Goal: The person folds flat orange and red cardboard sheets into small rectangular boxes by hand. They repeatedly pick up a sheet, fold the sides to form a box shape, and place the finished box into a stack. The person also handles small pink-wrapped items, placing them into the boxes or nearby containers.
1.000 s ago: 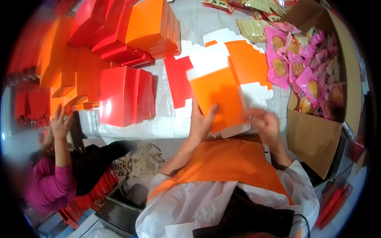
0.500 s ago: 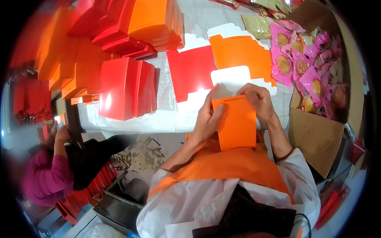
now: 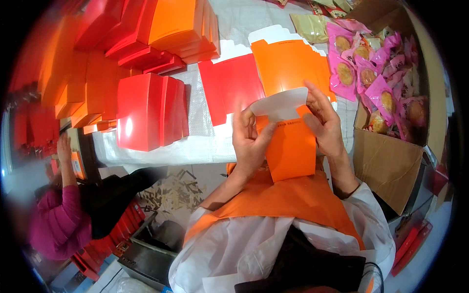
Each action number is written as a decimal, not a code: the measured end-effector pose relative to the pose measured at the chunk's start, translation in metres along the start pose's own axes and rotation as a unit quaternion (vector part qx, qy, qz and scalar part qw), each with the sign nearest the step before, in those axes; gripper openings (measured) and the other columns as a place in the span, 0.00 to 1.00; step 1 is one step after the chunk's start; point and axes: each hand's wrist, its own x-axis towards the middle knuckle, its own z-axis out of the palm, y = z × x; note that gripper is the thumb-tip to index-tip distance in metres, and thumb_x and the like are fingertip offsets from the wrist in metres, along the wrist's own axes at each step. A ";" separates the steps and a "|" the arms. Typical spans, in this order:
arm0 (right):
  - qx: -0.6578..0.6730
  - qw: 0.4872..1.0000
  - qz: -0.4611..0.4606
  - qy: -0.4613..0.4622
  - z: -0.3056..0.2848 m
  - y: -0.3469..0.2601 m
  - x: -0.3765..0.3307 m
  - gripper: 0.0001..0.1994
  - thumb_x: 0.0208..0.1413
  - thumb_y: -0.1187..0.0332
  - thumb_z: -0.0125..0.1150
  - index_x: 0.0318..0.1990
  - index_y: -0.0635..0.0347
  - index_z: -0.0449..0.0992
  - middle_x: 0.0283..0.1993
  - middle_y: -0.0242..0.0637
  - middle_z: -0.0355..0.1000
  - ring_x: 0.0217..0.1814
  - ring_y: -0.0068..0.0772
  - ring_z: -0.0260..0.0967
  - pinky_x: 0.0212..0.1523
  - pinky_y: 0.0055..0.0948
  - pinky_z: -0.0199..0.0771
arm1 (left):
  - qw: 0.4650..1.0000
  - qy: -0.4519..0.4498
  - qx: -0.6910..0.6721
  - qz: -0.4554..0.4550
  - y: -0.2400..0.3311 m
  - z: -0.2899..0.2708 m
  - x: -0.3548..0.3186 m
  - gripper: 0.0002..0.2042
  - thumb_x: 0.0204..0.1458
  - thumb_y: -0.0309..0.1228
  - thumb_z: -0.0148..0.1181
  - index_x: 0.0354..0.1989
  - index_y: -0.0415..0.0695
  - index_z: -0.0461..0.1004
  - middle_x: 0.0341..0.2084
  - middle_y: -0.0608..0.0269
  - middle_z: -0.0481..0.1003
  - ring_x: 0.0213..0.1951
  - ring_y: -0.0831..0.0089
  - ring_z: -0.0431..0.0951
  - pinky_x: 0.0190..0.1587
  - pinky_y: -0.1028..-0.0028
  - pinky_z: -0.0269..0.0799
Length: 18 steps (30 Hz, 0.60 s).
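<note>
An orange folding carton (image 3: 292, 154) stands between my hands above my lap, its lower end against my orange apron. Its top is spread, with a white-lined flap (image 3: 281, 103) raised and an orange side flap turned up on either side. My left hand (image 3: 250, 139) grips the left upper edge, thumb against the front. My right hand (image 3: 326, 119) holds the right upper edge, thumb by the side flap and fingers behind the raised flap. Just beyond lie flat red carton blanks (image 3: 232, 83) and a fanned stack of flat orange blanks (image 3: 288, 63).
Red boxes (image 3: 139, 112) and orange boxes (image 3: 176, 24) are stacked at the left of the white-covered table (image 3: 205, 149). On the right, a cardboard box (image 3: 388, 166) holds pink-wrapped round pastries (image 3: 367, 75). A co-worker in a purple sleeve (image 3: 61, 222) is at far left, near an orange box.
The carton has gone from flattened to opened out, its side flaps now showing. My right hand has spread its fingers along the edge. The co-worker's hand has risen.
</note>
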 end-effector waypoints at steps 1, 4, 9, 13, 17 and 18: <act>-0.010 1.000 -0.004 -0.014 -0.006 0.006 0.000 0.20 0.50 0.80 0.50 0.52 0.63 0.59 0.50 0.38 0.62 0.53 0.28 0.59 0.55 0.25 0.55 | 1.000 -0.007 0.020 -0.015 0.000 -0.002 -0.001 0.17 0.43 0.16 0.56 0.43 0.36 0.63 0.47 0.54 0.64 0.50 0.67 0.65 0.53 0.71 0.61; -0.052 0.997 -0.052 -0.031 -0.006 0.010 -0.002 0.12 0.49 0.80 0.50 0.43 0.63 0.64 0.45 0.36 0.63 0.50 0.25 0.59 0.53 0.23 0.56 | 0.992 -0.086 0.083 0.030 -0.001 -0.007 0.000 0.14 0.43 0.17 0.58 0.39 0.36 0.65 0.45 0.54 0.66 0.48 0.69 0.67 0.51 0.73 0.62; -0.078 0.994 -0.070 0.003 0.002 0.010 0.000 0.06 0.51 0.78 0.51 0.37 0.62 0.66 0.44 0.35 0.63 0.46 0.22 0.60 0.50 0.21 0.58 | 0.995 -0.062 0.070 0.016 0.006 0.000 0.003 0.09 0.44 0.20 0.57 0.35 0.37 0.67 0.40 0.56 0.70 0.43 0.74 0.69 0.45 0.77 0.65; -0.051 0.997 -0.028 0.046 0.008 -0.002 0.001 0.05 0.52 0.77 0.50 0.37 0.62 0.66 0.44 0.33 0.64 0.44 0.20 0.60 0.47 0.19 0.59 | 0.994 -0.026 0.102 -0.038 0.019 0.007 0.006 0.07 0.47 0.22 0.56 0.35 0.37 0.69 0.38 0.59 0.71 0.39 0.78 0.69 0.39 0.81 0.65; -0.060 0.998 -0.022 0.015 0.002 0.006 0.000 0.05 0.54 0.76 0.48 0.38 0.62 0.67 0.44 0.32 0.65 0.43 0.18 0.61 0.44 0.16 0.61 | 0.991 -0.043 0.119 -0.051 0.013 0.001 0.006 0.06 0.49 0.23 0.54 0.35 0.37 0.70 0.36 0.61 0.72 0.35 0.80 0.69 0.34 0.82 0.65; -0.057 0.998 -0.020 0.017 0.002 0.007 0.000 0.05 0.54 0.76 0.48 0.38 0.62 0.67 0.44 0.31 0.66 0.43 0.18 0.61 0.43 0.17 0.61 | 0.993 -0.042 0.103 -0.048 0.011 0.000 0.007 0.05 0.49 0.22 0.54 0.34 0.37 0.70 0.35 0.62 0.72 0.34 0.80 0.69 0.34 0.82 0.65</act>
